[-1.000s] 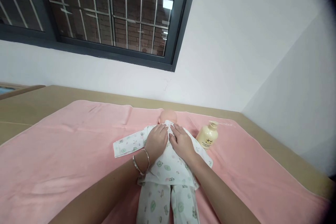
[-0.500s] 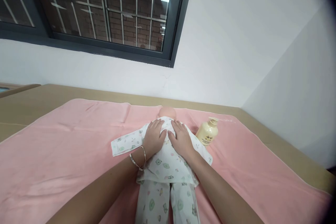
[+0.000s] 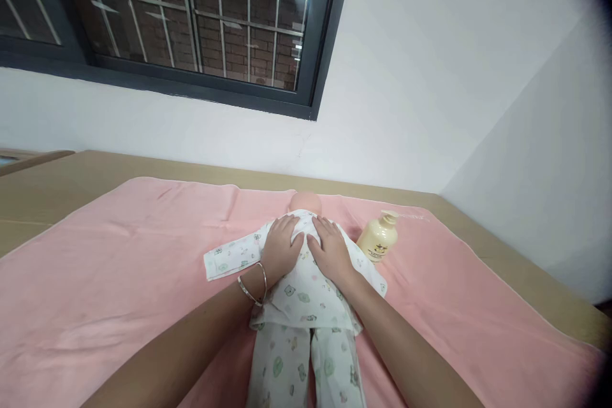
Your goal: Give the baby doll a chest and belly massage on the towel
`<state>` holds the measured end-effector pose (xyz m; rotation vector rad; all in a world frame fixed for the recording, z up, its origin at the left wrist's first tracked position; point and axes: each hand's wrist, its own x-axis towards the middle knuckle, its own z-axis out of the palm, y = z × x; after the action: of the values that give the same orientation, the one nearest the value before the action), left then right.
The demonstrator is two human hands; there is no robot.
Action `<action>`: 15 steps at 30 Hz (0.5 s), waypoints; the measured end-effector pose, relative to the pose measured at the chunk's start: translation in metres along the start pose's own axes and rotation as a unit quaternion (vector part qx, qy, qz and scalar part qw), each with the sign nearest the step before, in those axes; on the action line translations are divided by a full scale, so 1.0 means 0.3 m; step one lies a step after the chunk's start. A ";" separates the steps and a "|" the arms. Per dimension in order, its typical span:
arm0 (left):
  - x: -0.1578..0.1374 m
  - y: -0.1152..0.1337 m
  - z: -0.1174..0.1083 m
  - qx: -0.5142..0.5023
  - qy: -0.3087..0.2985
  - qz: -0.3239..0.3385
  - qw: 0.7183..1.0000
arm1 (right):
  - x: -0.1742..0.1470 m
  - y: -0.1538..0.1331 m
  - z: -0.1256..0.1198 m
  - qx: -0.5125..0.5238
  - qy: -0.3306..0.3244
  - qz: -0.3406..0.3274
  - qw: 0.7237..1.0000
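A baby doll lies on a pink blanket, its bare head toward the wall. It wears a white printed top and matching trousers. My left hand rests flat on the left of the top's upper part, fingers extended, a silver bangle on the wrist. On the right side my right hand lies flat in the same way, the two thumbs close together. One sleeve stretches out to the left. The doll's face is not visible.
A pale yellow pump bottle stands on the blanket just right of the doll. Behind the tan surface rises a white wall with a dark-framed, barred window.
Both hands stay in place on the doll's top. The whole view has shifted very slightly; nothing else visibly differs.
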<state>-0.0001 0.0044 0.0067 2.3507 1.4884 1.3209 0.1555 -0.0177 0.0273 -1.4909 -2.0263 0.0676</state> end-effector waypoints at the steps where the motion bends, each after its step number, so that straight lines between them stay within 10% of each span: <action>1: 0.000 0.000 0.000 0.000 0.001 0.001 1.000 | 0.000 0.001 0.001 0.002 0.001 -0.001 1.000; 15: 0.002 0.008 -0.004 -0.015 0.008 0.005 1.000 | 0.006 0.016 0.013 0.007 0.006 -0.010 1.000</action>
<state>0.0007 0.0030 0.0089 2.3382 1.4523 1.3586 0.1572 -0.0132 0.0231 -1.4599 -2.0263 0.0642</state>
